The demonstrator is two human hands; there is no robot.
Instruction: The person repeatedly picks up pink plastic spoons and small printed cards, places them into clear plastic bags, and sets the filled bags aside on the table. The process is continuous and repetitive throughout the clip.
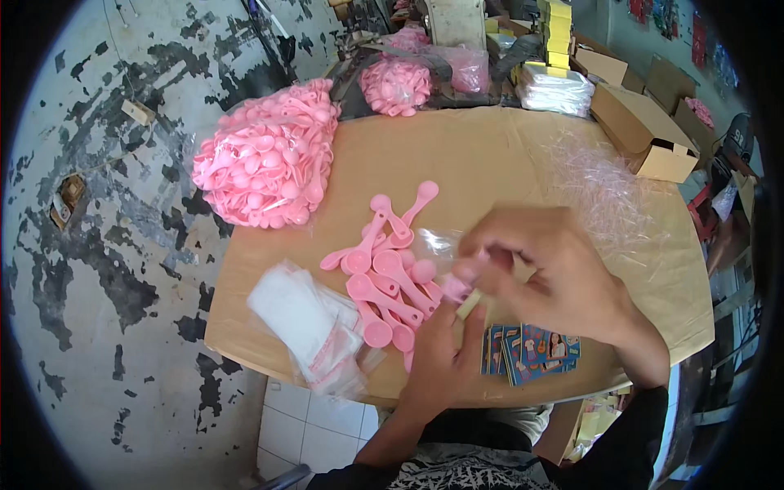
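Note:
A small clear plastic bag [438, 242] with something pink in it is between my hands above the table, blurred by motion. My left hand [441, 355] pinches its lower end, where a pale yellow piece shows. Over it, my right hand [551, 265] is closed with fingertips at the bag's upper part; what exactly they grip is smeared. Just left of my hands lies a loose pile of pink plastic measuring spoons [388, 273]. Below my right hand, printed blue cards [531, 353] lie in an overlapping stack near the table's front edge.
Flat clear bags [298, 318] lie at the front left of the brown table [482, 155]. A big bag of pink spoons [269, 155] stands behind them. Thin clear plastic strips [600, 184] and an open cardboard box [645, 135] are at the right. Yellow cards [558, 33] stack at the back.

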